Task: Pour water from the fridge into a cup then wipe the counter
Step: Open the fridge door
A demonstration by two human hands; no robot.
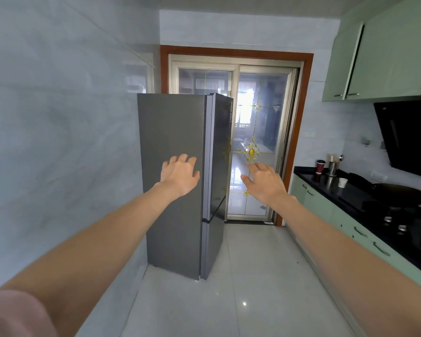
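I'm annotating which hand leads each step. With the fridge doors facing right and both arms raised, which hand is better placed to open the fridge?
Probably the right hand: it is open, on the side the fridge doors face. The left hand, also open, is in front of the blank side panel.

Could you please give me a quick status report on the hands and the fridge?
Left hand and right hand open, empty, raised. Fridge ahead, doors closed. White cup on black counter. Floor path unobstructed.

Pale marble walls are closing me in on the left. Daylight is streaming through the sliding glass door, gleaming off the white tiled floor. Green cabinets are hanging overhead.
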